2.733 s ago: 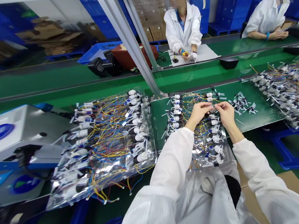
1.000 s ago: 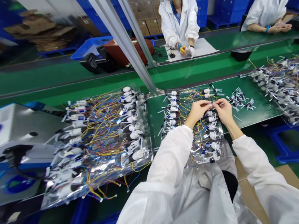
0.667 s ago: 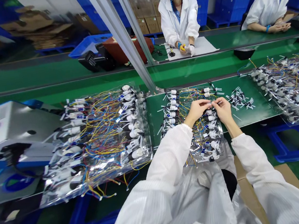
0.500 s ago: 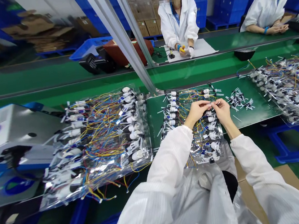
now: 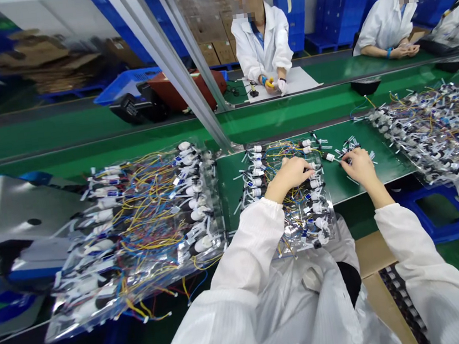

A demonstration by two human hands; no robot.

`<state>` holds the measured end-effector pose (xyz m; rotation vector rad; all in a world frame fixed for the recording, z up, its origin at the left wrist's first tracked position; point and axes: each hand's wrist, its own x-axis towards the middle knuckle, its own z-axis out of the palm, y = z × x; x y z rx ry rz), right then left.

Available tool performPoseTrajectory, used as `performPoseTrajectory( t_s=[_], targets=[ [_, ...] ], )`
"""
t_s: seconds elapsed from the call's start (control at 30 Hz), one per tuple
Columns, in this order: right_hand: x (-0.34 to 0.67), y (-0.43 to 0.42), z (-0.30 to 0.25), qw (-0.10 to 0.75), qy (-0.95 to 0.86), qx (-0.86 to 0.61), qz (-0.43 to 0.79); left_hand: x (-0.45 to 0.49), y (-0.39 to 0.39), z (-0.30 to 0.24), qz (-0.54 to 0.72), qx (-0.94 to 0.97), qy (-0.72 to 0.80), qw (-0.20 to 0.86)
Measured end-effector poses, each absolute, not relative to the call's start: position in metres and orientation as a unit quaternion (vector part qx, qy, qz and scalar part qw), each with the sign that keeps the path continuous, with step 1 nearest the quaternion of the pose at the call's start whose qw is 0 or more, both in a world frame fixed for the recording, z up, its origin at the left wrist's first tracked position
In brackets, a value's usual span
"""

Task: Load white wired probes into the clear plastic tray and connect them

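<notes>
My left hand [image 5: 292,174] is over the right column of a clear plastic tray [image 5: 333,237], fingers drawn together beside a small white-and-black cylindrical part [image 5: 315,184]; whatever they pinch is hidden. To the right, my right hand [image 5: 360,167] is at the pile of short pale strips with black pieces [image 5: 349,146], thumb and fingers pinched. What it grips I cannot make out. Between my hands, another white-and-black cylindrical part [image 5: 328,156] sits outside the tray's right column, a pale end pointing toward my right fingertips. Coloured wires [image 5: 289,148] cross the tray between its two columns.
Wider trays of wired parts lie to the left [image 5: 148,226] and right [image 5: 428,125]. A grey machine [image 5: 30,219] stands far left. A metal post [image 5: 184,77] rises behind the bench. Across the green conveyor, co-workers in white coats sit, one with hands over a white sheet [image 5: 302,79].
My hands have separated: the right moved right to the strip pile, the left stayed over the tray. A white-and-black part now shows between them. The camera view has shifted slightly.
</notes>
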<state>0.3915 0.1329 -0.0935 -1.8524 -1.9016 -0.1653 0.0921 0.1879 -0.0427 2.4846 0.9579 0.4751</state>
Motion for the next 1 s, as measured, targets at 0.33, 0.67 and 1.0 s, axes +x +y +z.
performPoseTrajectory(
  t_s=[0.33,0.67,1.0],
  targets=[
    [0.359,0.156,-0.093,0.073,-0.695,-0.707,-0.107,0.096,0.187,-0.009,0.313,0.850,0.360,0.225],
    [0.360,0.155,0.006,0.424,-0.678,-0.600,-0.039,0.098,0.193,0.008,0.471,0.762,0.305,0.324],
    [0.334,0.145,0.099,0.679,-0.567,-0.409,0.225,0.151,0.246,0.003,0.357,0.816,0.268,0.368]
  ],
)
